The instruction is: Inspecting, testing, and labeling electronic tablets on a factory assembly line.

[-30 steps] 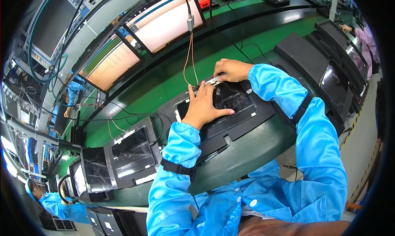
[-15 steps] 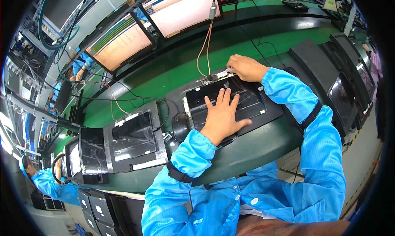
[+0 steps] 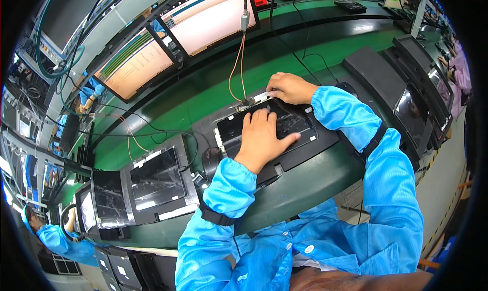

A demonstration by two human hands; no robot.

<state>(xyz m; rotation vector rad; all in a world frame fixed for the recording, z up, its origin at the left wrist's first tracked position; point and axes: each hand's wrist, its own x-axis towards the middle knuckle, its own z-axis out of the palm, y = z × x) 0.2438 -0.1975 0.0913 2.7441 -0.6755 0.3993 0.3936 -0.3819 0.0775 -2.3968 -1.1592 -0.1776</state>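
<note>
Green bench [image 3: 201, 100], spread left hand [image 3: 261, 141] moved down black panel [image 3: 296, 122], right hand [image 3: 293, 90] curled, grip unclear

My left hand [image 3: 264, 141] lies on the near panel [image 3: 294, 119]; left of that panel sits a second panel [image 3: 156, 179], right a third panel [image 3: 413, 108], behind-left two monitors [image 3: 211, 24].

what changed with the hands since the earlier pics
The left hand has come back from the white strip at the far edge of the dark panel, toward the person, and now lies spread over the panel's face. The right hand stayed at that strip; the orange cables still run down beside it.
</note>
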